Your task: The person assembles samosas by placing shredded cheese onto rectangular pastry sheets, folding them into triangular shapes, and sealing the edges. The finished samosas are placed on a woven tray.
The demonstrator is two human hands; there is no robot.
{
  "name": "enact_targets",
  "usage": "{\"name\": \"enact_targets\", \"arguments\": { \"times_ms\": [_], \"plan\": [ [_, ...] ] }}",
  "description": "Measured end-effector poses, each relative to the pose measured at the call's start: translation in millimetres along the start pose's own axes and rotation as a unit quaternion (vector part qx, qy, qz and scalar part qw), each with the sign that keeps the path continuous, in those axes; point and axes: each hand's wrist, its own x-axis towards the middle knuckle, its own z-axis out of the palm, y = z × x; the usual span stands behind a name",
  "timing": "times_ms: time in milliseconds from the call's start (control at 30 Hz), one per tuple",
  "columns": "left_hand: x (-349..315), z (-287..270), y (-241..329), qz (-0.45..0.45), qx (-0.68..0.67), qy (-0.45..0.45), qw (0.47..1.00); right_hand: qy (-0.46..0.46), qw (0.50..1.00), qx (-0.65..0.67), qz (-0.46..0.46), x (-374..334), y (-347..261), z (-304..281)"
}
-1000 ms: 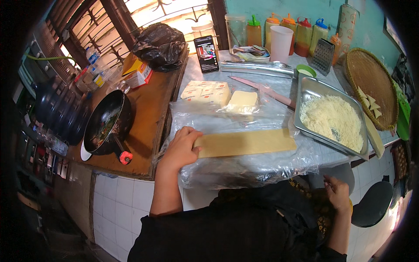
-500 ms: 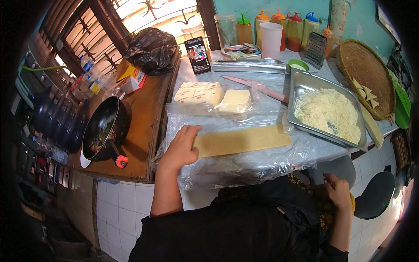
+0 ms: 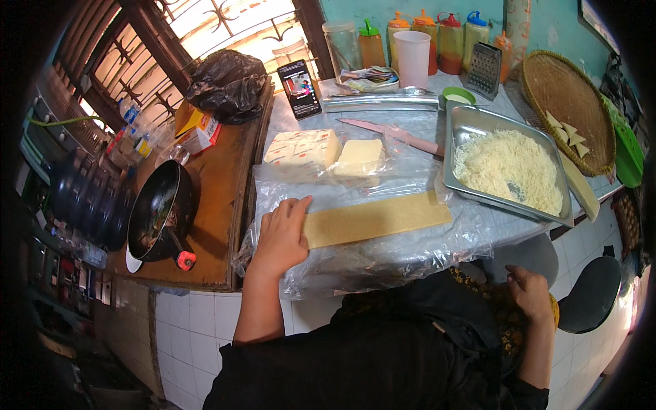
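Jug [image 3: 96, 195]: dark and ridged, at the far left.
Pan [image 3: 169, 183]: sits tilted on the wooden bench [image 3: 215, 198], with food scraps inside and a red-tipped handle.
Box [image 3: 199, 133]: orange, white and red, behind the pan.
Bag [image 3: 227, 85]: black and crumpled, at the back by the window.
Left hand [image 3: 282, 236]: rests palm down at the left end of the strip [image 3: 379, 217], with fingers loosely apart and thumb at the near corner; touches without closing around anything.
Phone [image 3: 299, 89]: propped upright with a lit screen.
Wrapped block [image 3: 303, 148]: lies in front of the phone, just left of a pale block [image 3: 361, 157].
Strip: lies flat and long on the plastic sheet [image 3: 369, 270], near the front edge of the grey bench [image 3: 420, 121].
Foil roll [image 3: 380, 101]: lies behind the knife [image 3: 393, 133].
Cup [image 3: 412, 58]: stands white before the squeeze bottles [image 3: 449, 44].
Grater [image 3: 484, 72]: stands behind the tray [image 3: 451, 147], near a green bowl [image 3: 458, 94].
Shreds [image 3: 509, 167]: heaped pale inside the tray.
Right hand [image 3: 529, 294]: loosely curled above the lap, off the bench; cannot tell whether holding anything.
Basket [image 3: 581, 102]: leans woven and round, with pale triangles [image 3: 570, 133] inside.
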Motion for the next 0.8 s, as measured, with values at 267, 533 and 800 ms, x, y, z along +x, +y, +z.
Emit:
{"name": "enact_targets", "arguments": {
  "times_ms": [267, 533, 800],
  "plan": [
    [0.1, -0.9, 4.4, 0.001, 0.019, 0.003, 1.0, -0.01, 1.0, -0.002, 0.004, -2.2, 3.2, -0.9],
    [0.1, 1.5, 1.9, 0.017, 0.025, -0.004, 1.0, -0.009, 1.0, -0.008, 0.018, -5.1, 6.7, -0.5],
    [-1.6, 4.0, 2.2, 0.008, 0.033, 0.006, 0.999, 0.002, 1.0, 0.01, 0.013, -5.6, 8.2, 0.4]
  ]
}}
